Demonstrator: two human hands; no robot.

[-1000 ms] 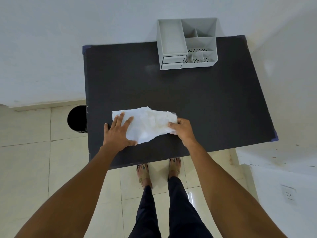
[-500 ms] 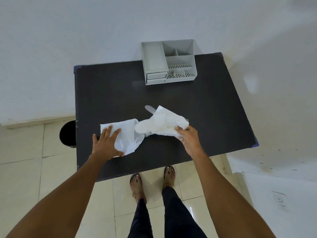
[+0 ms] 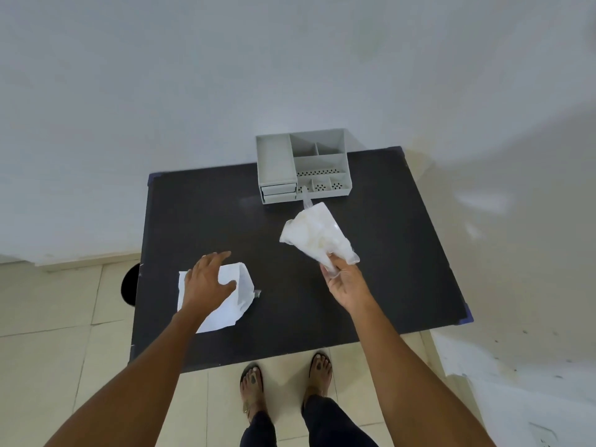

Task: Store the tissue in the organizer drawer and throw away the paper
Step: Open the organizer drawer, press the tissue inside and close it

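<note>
My right hand (image 3: 346,283) grips a tissue pack (image 3: 314,235) in clear wrap and holds it up above the black table (image 3: 371,253), its far end pointing toward the grey organizer (image 3: 303,169). The organizer stands at the table's far edge, and its two small drawers (image 3: 279,193) at the front left are closed. A white sheet of paper (image 3: 235,301) lies flat near the table's front left. My left hand (image 3: 206,283) rests on the paper with fingers spread.
A black round bin (image 3: 130,283) stands on the tiled floor just left of the table, partly hidden by the table edge. A white wall runs behind the table. My feet are at the front edge.
My right hand has lifted the tissue pack off the paper and carried it up and toward the organizer. My left hand has stayed on the paper. The camera has pulled back.
</note>
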